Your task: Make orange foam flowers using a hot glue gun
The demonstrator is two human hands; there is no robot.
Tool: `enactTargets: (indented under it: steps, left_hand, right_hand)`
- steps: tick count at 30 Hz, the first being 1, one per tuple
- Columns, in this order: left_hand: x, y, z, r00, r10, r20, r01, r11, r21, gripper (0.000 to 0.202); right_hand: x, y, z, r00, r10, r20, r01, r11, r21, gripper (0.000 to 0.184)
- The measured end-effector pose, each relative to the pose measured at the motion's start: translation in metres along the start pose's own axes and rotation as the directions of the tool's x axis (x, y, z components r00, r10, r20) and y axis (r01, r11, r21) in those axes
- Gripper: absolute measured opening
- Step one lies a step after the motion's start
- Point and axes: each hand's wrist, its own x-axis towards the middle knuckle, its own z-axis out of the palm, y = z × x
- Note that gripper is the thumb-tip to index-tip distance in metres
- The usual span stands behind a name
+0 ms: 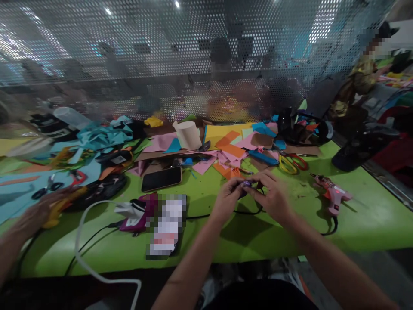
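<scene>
My left hand (227,196) and my right hand (271,191) meet above the green table, fingertips pinched together. Between them is a small, shiny purple piece (247,183); its exact kind is too small to make out. A black cable (238,212) runs behind my wrists. Just beyond my fingers lie a small orange striped paper piece (236,172) and orange and pink paper scraps. To the right of my right hand, a pink hot glue gun (335,198) rests on the table, and scissors (290,163) with yellow and red handles lie farther back.
At left, another person's hand (53,204) holds a yellow tool. A dark phone (161,178), a lit phone (167,226) and a purple power strip (137,220) with plugs lie nearby. Behind stand a paper roll (188,134) and a perforated screen (180,51). A dark bottle (363,146) stands right.
</scene>
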Motion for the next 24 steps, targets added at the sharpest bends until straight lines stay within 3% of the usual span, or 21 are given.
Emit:
enactTargets:
  steps: [8, 12, 24]
  left_hand:
    - [-0.0015, -0.0018, 0.0005, 1.0, -0.008, -0.025, 0.01, 0.998, 0.06, 0.034]
    - [-0.0035, -0.0005, -0.0012, 0.995, 0.068, -0.068, -0.061, 0.993, 0.101, 0.029]
    - [-0.0001, -0.006, -0.0051, 0.97, 0.24, 0.029, -0.239, 0.931, 0.278, 0.021]
  right_hand:
    - [0.0001, -0.0031, -0.0006, 0.997, 0.071, 0.035, -0.071, 0.997, 0.011, 0.013]
    - [0.0003, -0.0023, -0.0007, 0.998, 0.066, 0.024, -0.065, 0.997, -0.03, 0.011]
    - [-0.0006, 0.0019, 0.0003, 0.998, 0.006, 0.066, 0.008, 0.978, -0.209, 0.009]
